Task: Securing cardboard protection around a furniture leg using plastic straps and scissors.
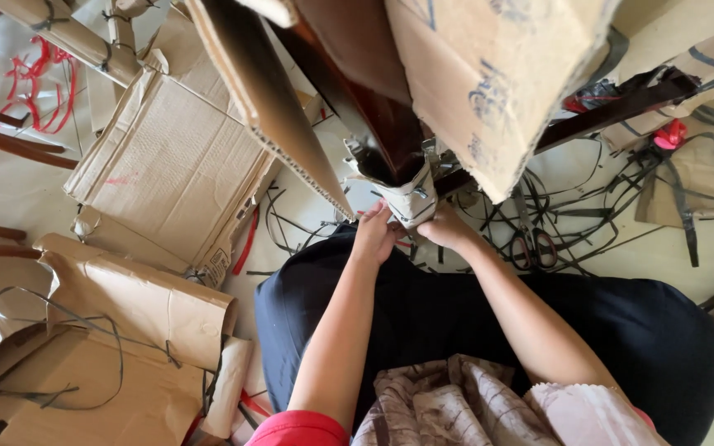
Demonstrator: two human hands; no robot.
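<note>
Both hands, left (373,234) and right (448,231), grip pale wrapping (411,198) (brown cartons around).

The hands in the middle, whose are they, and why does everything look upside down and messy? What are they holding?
The camera sits on a person's head and looks straight down, so you see that person's own two arms reaching out over a dark skirt. The left hand and the right hand both grip the end of a dark wooden leg that is wrapped in pale paper and tied with thin strapping. Big cardboard pieces cover the rest of that furniture. On the floor lie flattened cardboard boxes, loose black straps, some red straps, and red-handled scissors just beside the right arm.
</note>
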